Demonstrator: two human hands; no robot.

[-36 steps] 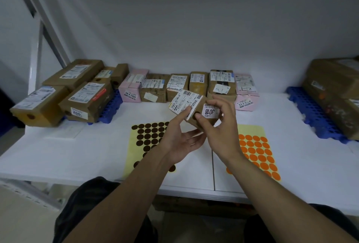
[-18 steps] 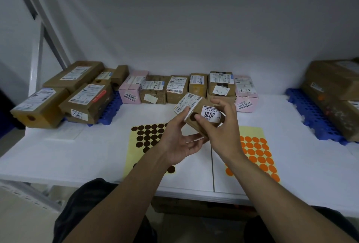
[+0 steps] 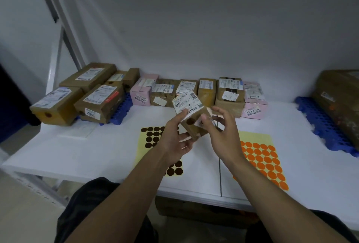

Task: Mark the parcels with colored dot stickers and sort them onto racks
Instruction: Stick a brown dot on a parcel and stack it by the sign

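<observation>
A small brown parcel (image 3: 191,115) with a white shipping label on top and a brown dot sticker on its front face is held above the white table (image 3: 108,151). My left hand (image 3: 174,141) grips it from the left and below. My right hand (image 3: 223,133) is at its right side, fingers spread and thumb touching the front face near a small label. A yellow sheet of brown dot stickers (image 3: 153,137) lies under my left hand. A yellow sheet of orange dot stickers (image 3: 264,157) lies to the right of my right wrist.
A row of brown and pink parcels (image 3: 206,93) lines the back of the table by the wall. Larger brown boxes (image 3: 93,98) sit on a blue rack (image 3: 121,110) at the left. Another blue rack (image 3: 326,128) at the right carries a large brown box (image 3: 342,98).
The parcel has been turned in my hands, its top label tilting up and left. My right hand's fingers have opened away from the parcel. The view has shifted slightly.
</observation>
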